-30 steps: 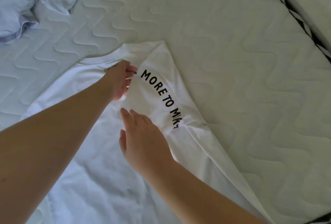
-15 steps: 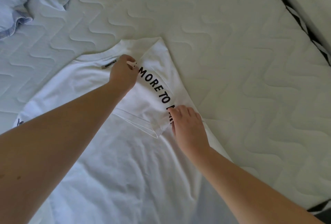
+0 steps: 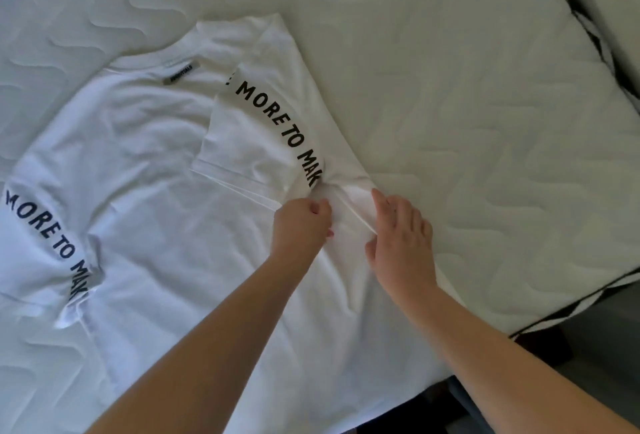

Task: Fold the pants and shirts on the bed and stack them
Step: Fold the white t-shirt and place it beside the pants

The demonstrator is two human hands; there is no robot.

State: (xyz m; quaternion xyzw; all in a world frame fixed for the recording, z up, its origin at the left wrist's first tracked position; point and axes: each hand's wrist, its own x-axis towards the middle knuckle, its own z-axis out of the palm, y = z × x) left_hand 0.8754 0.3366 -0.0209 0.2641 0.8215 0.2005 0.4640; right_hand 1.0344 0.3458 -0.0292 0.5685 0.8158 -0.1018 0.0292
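Nearest the viewer, two bare forearms reach up from the lower edge onto a white T-shirt spread flat on a quilted mattress. The left hand has its fingers curled into the cloth, pinching the hem of the right sleeve, which is folded inward across the shirt's body. Just beside it, the right hand lies with fingers straight and slightly spread, pressing flat on the folded fabric near the shirt's right edge. Black lettering reading "MORE TO MAK" curves along the folded sleeve. Matching lettering runs down the other sleeve at far left, which lies unfolded. Farther up, a small dark neck label sits at the collar. Beyond, the mattress's black-and-white patterned edging runs along the right side.
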